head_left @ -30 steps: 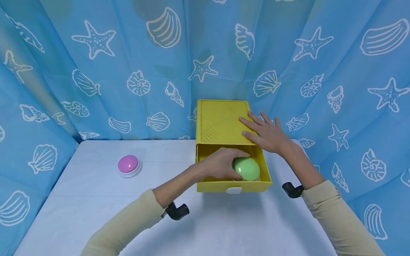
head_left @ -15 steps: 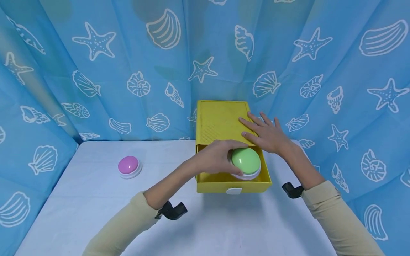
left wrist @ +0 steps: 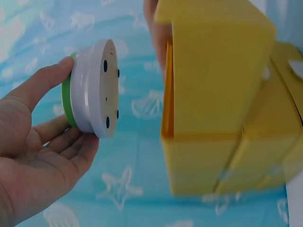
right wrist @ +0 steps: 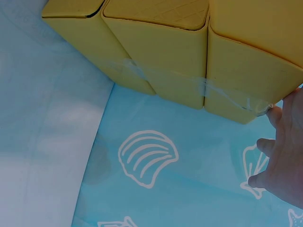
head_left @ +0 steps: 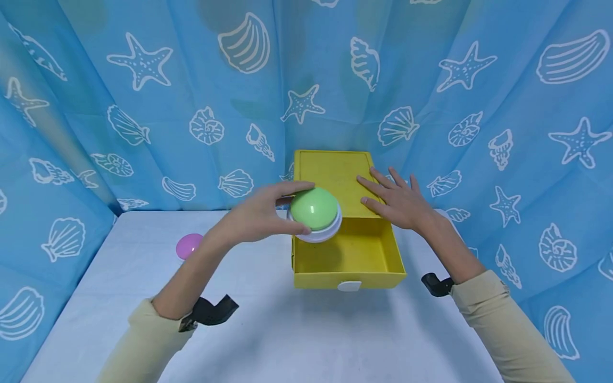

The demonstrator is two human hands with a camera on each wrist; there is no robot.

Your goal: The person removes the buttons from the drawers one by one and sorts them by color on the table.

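Observation:
My left hand [head_left: 254,215] grips a green domed push button [head_left: 314,209] with a white base, thumb on the near side and fingers on the far side. It is held in the air over the left part of the pulled-out drawer [head_left: 349,280] of a yellow drawer cabinet [head_left: 330,170]. From the left wrist, the button's flat white underside [left wrist: 111,94] shows small dark feet and holes. My right hand [head_left: 399,202] rests with spread fingers on the right edge of the cabinet's top. Only part of that hand [right wrist: 289,146] shows in the right wrist view.
A pink domed push button [head_left: 188,244] lies on the white table [head_left: 249,340] at the left, partly hidden by my left forearm. Blue shell-print curtains [head_left: 335,64] hang behind and at both sides. The drawer has a white handle [head_left: 349,286].
My left hand has lifted the green push button out of the drawer and carried it up and left. The right hand has stayed on the cabinet top.

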